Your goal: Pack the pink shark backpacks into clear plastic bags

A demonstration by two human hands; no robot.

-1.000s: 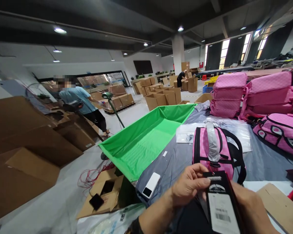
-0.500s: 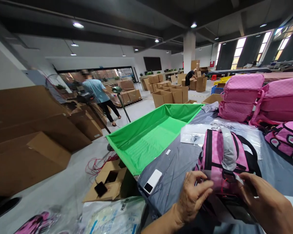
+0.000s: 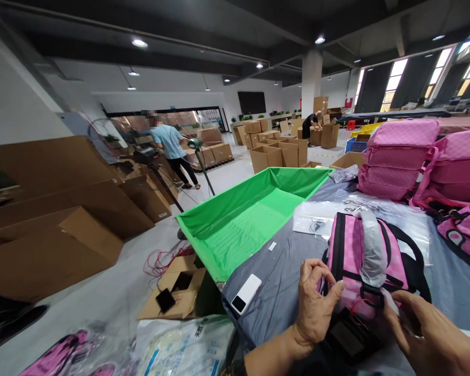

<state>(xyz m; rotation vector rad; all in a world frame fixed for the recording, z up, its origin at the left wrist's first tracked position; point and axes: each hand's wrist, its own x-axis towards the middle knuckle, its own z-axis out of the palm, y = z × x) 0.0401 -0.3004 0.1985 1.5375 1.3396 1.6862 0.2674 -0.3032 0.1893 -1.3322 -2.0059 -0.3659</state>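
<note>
A pink checkered bag (image 3: 350, 250) with black trim stands in front of me on the grey-covered table. White wrapping covers its top handle (image 3: 372, 250), and a black buckle (image 3: 372, 295) sits at the handle's near end. My left hand (image 3: 317, 300) is closed in a pinch at the bag's near left corner. On the other side of the buckle, my right hand (image 3: 426, 321) pinches a whitish, see-through bit of film (image 3: 391, 303). Faint clear film seems to span between the hands. Below the buckle hangs a black tag-like piece (image 3: 348, 334) with a red string.
A green fabric-lined bin (image 3: 238, 224) adjoins the table's left side. On the table are a white phone-like device (image 3: 246, 293), printed clear plastic bags (image 3: 313, 216) and larger pink bags (image 3: 401, 156). Cardboard boxes (image 3: 82, 235) stand left. Two people (image 3: 170, 143) are farther off.
The view has turned slightly left. My left hand has risen against the bag's corner, and its fingers have drawn closer in. The black piece below the buckle shows more fully.
</note>
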